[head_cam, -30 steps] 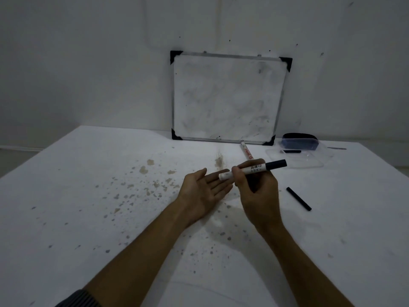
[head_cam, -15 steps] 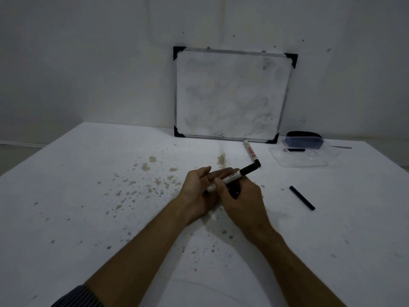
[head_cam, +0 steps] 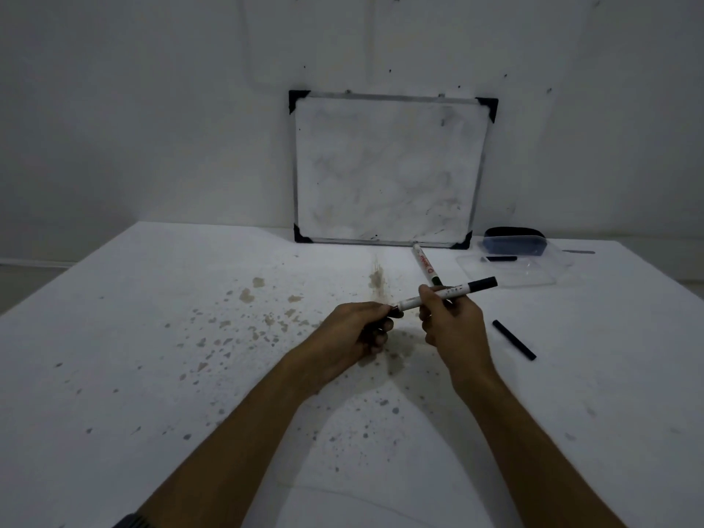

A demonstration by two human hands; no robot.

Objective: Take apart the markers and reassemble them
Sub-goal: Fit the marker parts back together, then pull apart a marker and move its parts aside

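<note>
My right hand [head_cam: 451, 322] grips the middle of a white marker [head_cam: 449, 292] that has a black cap at its right end. The marker is held above the table, tilted slightly up to the right. My left hand [head_cam: 360, 329] is closed, its fingertips pinching a small dark piece at the marker's left end. A second white marker [head_cam: 424, 264] with red print lies on the table behind my hands. A thin black stick [head_cam: 514, 339] lies on the table to the right of my right hand.
A smudged whiteboard [head_cam: 384, 169] leans on the wall at the back of the stained white table [head_cam: 190, 375]. At the back right are a clear plastic tray [head_cam: 533, 278] holding a small black piece [head_cam: 499, 258], and a dark box [head_cam: 514, 242] behind it.
My left hand went from open, palm up under the marker's end, to closed on that end. My right hand shifted the marker slightly right and levelled it.
</note>
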